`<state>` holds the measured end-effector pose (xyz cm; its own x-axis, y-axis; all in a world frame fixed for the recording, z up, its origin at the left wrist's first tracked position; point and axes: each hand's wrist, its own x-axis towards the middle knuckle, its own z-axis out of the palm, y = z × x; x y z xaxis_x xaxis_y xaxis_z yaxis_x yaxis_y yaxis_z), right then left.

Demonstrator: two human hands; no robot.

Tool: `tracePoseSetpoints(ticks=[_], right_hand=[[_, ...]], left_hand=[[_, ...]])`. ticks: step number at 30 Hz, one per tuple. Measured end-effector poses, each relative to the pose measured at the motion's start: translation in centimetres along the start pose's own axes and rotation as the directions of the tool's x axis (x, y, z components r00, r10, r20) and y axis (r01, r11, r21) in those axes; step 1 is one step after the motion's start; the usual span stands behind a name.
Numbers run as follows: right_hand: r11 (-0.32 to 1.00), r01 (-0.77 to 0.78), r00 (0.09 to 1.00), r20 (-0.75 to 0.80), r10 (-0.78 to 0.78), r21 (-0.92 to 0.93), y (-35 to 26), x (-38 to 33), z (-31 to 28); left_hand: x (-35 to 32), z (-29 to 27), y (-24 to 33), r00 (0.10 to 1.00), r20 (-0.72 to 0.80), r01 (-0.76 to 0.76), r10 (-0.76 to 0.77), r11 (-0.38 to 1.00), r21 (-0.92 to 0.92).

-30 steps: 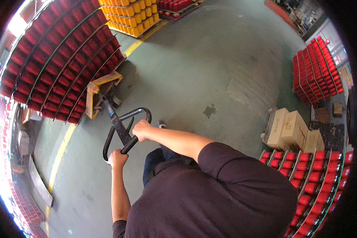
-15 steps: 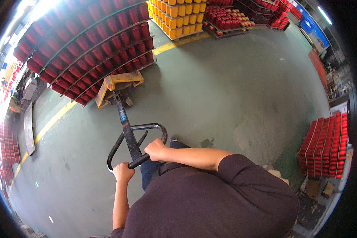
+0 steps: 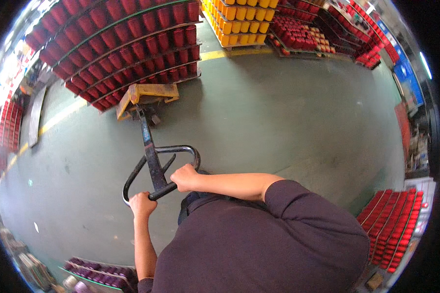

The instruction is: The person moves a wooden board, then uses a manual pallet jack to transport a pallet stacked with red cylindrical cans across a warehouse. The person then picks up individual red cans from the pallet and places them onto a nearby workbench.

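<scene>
Both my hands are closed round the black loop handle [image 3: 162, 191] of a pallet jack. My left hand [image 3: 142, 204] grips the near bar at its left end, and my right hand [image 3: 185, 177] grips it at the right end. A curved lever [image 3: 169, 162] sits inside the loop, touched by neither hand. From the handle a dark shaft [image 3: 146, 132] runs forward to the yellow pallet jack body [image 3: 151, 91]. That body stands against a tall load of dark red cylinders [image 3: 127, 53], stacked in layers with thin boards between; its forks are hidden beneath.
Yellow cylinders [image 3: 237, 25] stand stacked beyond a yellow floor line [image 3: 217, 54]. More red stacks [image 3: 298, 36] are at the far right. Another red stack [image 3: 393, 224] stands to my right. Purple cylinders [image 3: 100, 273] lie behind at lower left. A flat board [image 3: 37, 117] is at the left.
The surroundings have shifted in view: the far stacks lie further right, and the purple cylinders have come into sight at lower left. Both hands keep their hold on the handle.
</scene>
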<state>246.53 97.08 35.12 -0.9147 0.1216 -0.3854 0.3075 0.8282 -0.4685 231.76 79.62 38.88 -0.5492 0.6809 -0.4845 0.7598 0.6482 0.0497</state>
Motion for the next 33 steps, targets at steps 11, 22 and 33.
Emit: tracePoseSetpoints(ticks=[11,22,33], right_hand=[[0.996,0.052,0.994,0.090,-0.059,0.074,5.4,1.7,-2.7],[0.978,0.189,0.969,0.148,-0.200,0.087,14.6,5.5,-4.0],[0.966,0.247,0.948,0.191,-0.257,0.072,19.7,5.4,-6.2]], left_hand=[[3.8,-1.3,3.6,0.999,0.000,0.052,-0.052,0.999,-0.016],[9.5,0.7,8.9,0.988,-0.065,0.135,-0.138,0.990,-0.041],[11.5,1.3,13.9,0.954,-0.063,0.289,-0.292,0.956,-0.054]])
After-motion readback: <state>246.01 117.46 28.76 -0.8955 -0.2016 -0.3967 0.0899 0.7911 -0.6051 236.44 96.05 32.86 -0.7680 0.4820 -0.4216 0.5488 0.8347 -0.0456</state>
